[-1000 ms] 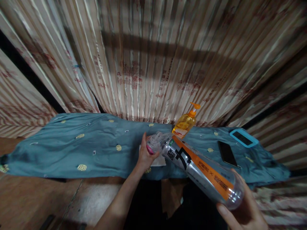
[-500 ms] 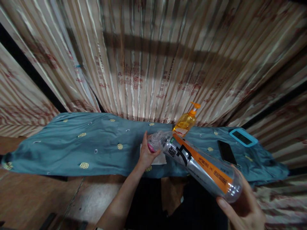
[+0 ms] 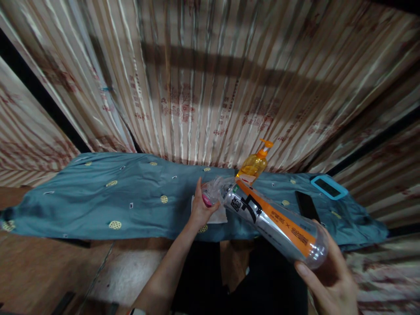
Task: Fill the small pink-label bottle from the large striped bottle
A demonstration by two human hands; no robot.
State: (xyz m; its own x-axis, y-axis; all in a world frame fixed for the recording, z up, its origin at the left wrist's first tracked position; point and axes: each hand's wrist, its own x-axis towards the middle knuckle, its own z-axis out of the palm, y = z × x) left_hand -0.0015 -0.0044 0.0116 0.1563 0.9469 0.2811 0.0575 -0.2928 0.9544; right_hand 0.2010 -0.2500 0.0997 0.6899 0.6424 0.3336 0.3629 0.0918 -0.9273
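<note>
My right hand (image 3: 334,280) is closed around the base of a clear plastic drink bottle (image 3: 269,221) with an orange and silver label. The bottle slants, its base raised toward me at the right and its neck pointing down to the left. At that neck my left hand (image 3: 201,212) wraps around a small clear plastic container (image 3: 214,188) with a pink part low on it; its exact kind is unclear. The bottle's mouth meets the container's top, and whether it reaches inside cannot be made out. Beneath the left hand lies a white paper sheet (image 3: 220,216).
A blue-green patterned cloth (image 3: 138,188) covers the table. Just behind the drink bottle stands a pump bottle (image 3: 253,166) of yellow liquid. To the right are a black phone (image 3: 306,204) and a blue-framed device (image 3: 329,187). A pleated curtain (image 3: 203,100) hangs behind.
My right hand and the bottle's base have shifted slightly left. The left hand stays nearly still, holding the container. The view has also moved a little.
</note>
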